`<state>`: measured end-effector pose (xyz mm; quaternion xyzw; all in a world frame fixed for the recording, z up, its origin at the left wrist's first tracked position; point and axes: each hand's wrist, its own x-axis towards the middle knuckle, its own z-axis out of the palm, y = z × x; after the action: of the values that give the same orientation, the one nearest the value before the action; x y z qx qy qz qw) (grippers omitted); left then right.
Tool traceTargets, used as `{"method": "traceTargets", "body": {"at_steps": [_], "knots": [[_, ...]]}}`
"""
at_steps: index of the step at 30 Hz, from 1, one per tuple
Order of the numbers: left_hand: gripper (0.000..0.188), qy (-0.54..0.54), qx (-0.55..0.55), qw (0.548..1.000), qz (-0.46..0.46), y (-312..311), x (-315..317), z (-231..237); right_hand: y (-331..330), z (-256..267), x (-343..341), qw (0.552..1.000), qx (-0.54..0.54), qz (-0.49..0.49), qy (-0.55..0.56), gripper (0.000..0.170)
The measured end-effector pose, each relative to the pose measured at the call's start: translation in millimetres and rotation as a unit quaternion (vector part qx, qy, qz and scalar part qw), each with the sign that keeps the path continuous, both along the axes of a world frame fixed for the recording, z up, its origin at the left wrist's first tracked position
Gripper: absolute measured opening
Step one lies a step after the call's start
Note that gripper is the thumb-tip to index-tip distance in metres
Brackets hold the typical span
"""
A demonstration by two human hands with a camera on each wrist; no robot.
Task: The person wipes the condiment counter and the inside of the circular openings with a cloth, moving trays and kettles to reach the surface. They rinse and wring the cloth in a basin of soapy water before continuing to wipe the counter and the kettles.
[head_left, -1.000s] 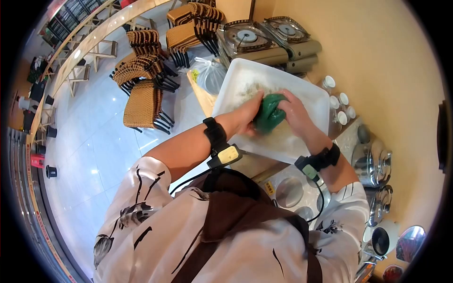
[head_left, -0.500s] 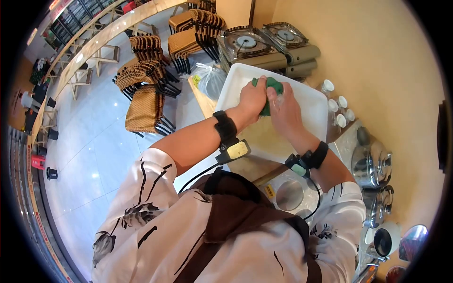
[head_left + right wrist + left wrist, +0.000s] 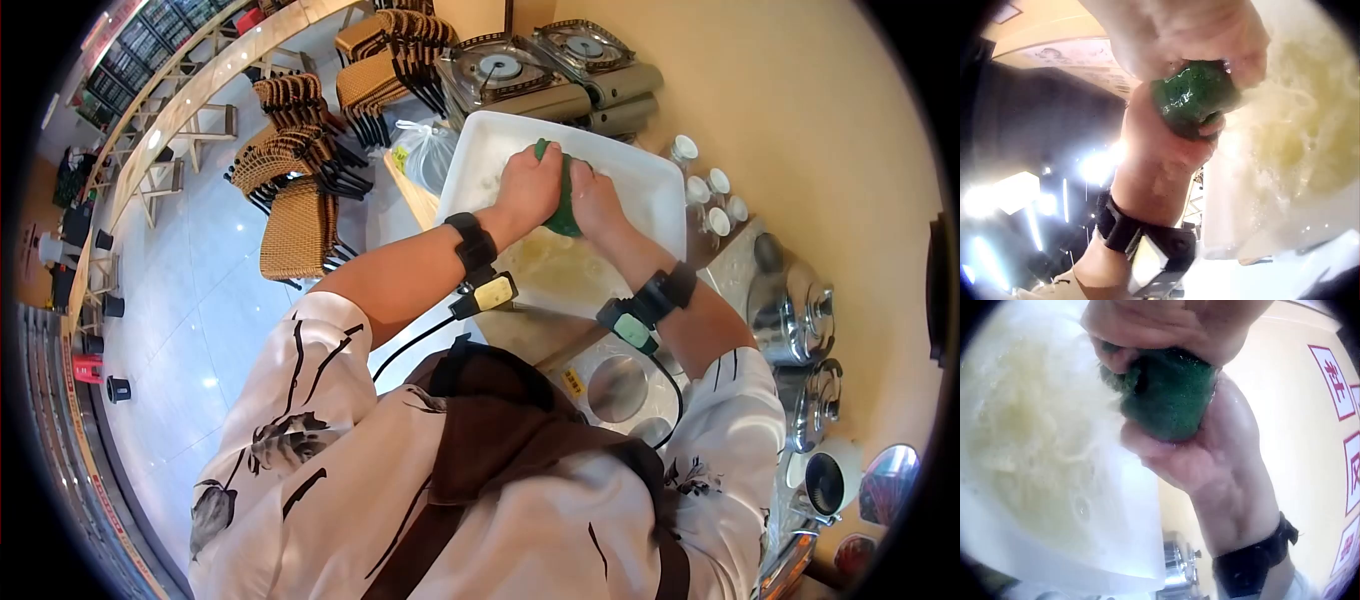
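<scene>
A wet, dark green cloth (image 3: 565, 215) is bunched tight between both hands over a white plastic tub (image 3: 655, 190). My left hand (image 3: 530, 188) grips one end, its fingers curled round the cloth. From the other side my right hand (image 3: 598, 205) clasps the other end. In the left wrist view the green cloth (image 3: 1169, 397) shows as a smooth, stretched bulge between the two palms. The right wrist view has the cloth (image 3: 1191, 94) glistening with water. Cloudy, yellowish liquid (image 3: 540, 265) with some foam covers the tub's bottom below the hands.
Portable gas stoves (image 3: 500, 75) stand behind the tub. Several small white cups (image 3: 718, 220) line its right side, with metal pots (image 3: 795, 315) nearer me. A tied clear plastic bag (image 3: 425, 155) sits at the left, and stacked woven chairs (image 3: 300, 225) stand on the floor.
My hands have lifted the cloth from low in the tub and closed round it. It has gone from a loose, puffed bundle to a tight, narrow one.
</scene>
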<state>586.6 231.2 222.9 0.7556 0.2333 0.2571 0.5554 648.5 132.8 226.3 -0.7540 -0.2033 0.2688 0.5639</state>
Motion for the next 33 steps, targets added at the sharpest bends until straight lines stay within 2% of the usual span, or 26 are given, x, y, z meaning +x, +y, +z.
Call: {"method": "traceTargets", "body": {"at_steps": [1,3,7,8,9,10,11,12,13,15,16,18,19,20,21,22,23,24,25,26,27,28,30,31,33], "knots": [[0.035,-0.005,0.041,0.999,-0.011,0.8,0.0,2.4,-0.6,5.8,-3.3,1.0,0.0,0.0,0.001,0.041],[0.035,-0.009,0.081,0.996,-0.021,1.6,-2.8,10.8,-2.7,18.9,-9.9,0.979,0.007,-0.049,0.199,0.039],[0.034,0.03,0.206,0.975,-0.077,12.8,-5.4,24.8,-14.4,22.2,8.2,0.973,0.021,-0.008,0.228,0.036],[0.034,0.037,0.252,0.962,-0.096,16.3,-7.0,23.3,-18.1,24.3,12.9,0.987,0.009,0.035,0.155,0.034],[0.034,0.04,0.25,0.962,-0.097,25.0,-6.2,18.2,-24.3,25.3,16.7,0.994,-0.003,0.075,0.084,0.033],[0.035,-0.039,0.318,0.944,-0.079,39.0,-1.5,15.2,-31.2,27.7,22.5,0.994,-0.003,0.074,0.084,0.033],[0.037,-0.119,0.381,0.915,-0.06,51.5,1.9,12.2,-38.0,31.5,28.8,0.99,-0.067,0.113,-0.058,0.03],[0.038,-0.054,0.27,0.96,-0.057,57.2,0.6,22.5,-44.4,33.2,35.8,0.96,-0.131,0.149,-0.199,0.027],[0.038,-0.054,0.269,0.96,-0.057,59.8,-3.1,32.2,-51.0,32.2,44.4,0.96,-0.132,0.15,-0.198,0.027],[0.037,0.098,0.178,0.977,-0.066,63.7,-10.5,44.9,-61.5,27.3,61.4,0.953,-0.134,0.16,-0.22,0.019],[0.039,0.086,0.177,0.979,-0.054,66.1,-10.9,40.9,-65.1,25.7,68.2,0.953,-0.135,0.161,-0.219,0.019],[0.038,0.108,0.202,0.971,-0.063,64.5,-15.0,35.5,-68.1,25.4,76.1,0.855,-0.2,0.143,-0.457,0.02],[0.038,0.13,0.227,0.963,-0.073,61.9,-17.0,34.8,-66.5,24.0,74.8,0.855,-0.2,0.142,-0.458,0.02],[0.038,0.166,0.198,0.963,-0.073,58.6,-18.1,34.9,-64.1,21.0,69.2,0.843,-0.209,0.134,-0.477,0.022],[0.038,0.167,0.198,0.963,-0.074,58.7,-18.2,23.1,-62.0,18.4,62.1,0.831,-0.217,0.125,-0.497,0.025],[0.038,0.113,0.275,0.954,-0.049,59.3,-18.5,6.4,-60.6,13.0,55.6,0.831,-0.218,0.125,-0.496,0.025],[0.041,0.057,0.35,0.935,-0.023,61.3,-17.3,-8.6,-58.7,4.9,49.9,0.851,-0.184,0.141,-0.471,0.03],[0.042,0.124,0.317,0.939,-0.055,53.2,-22.6,2.4,-56.0,-3.3,47.7,0.869,-0.149,0.157,-0.445,0.034],[0.042,0.124,0.318,0.938,-0.054,54.1,-20.3,2.0,-53.8,-11.8,47.7,0.869,-0.148,0.157,-0.445,0.034],[0.044,0.196,0.324,0.907,-0.183,55.3,-18.1,0.9,-51.8,-20.7,48.0,0.854,-0.149,0.263,-0.423,0.037],[0.046,0.263,0.323,0.856,-0.307,56.2,-16.5,-0.7,-50.5,-28.2,47.4,0.829,-0.149,0.365,-0.397,0.039],[0.046,0.262,0.324,0.856,-0.306,57.3,-16.0,-10.7,-49.8,-34.8,42.8,0.829,-0.149,0.365,-0.398,0.039],[0.047,0.237,0.386,0.781,-0.43,53.8,-18.5,-28.9,-48.1,-41.9,33.8,0.773,-0.264,0.384,-0.43,0.044],[0.047,0.235,0.388,0.781,-0.429,51.1,-18.6,-31.6,-44.1,-40.7,35.7,0.773,-0.265,0.383,-0.432,0.044],[0.049,0.328,0.365,0.75,-0.443,43.9,-18.9,-34.8,-35.6,-36.9,40.4,0.75,-0.33,0.459,-0.344,0.041]]}}
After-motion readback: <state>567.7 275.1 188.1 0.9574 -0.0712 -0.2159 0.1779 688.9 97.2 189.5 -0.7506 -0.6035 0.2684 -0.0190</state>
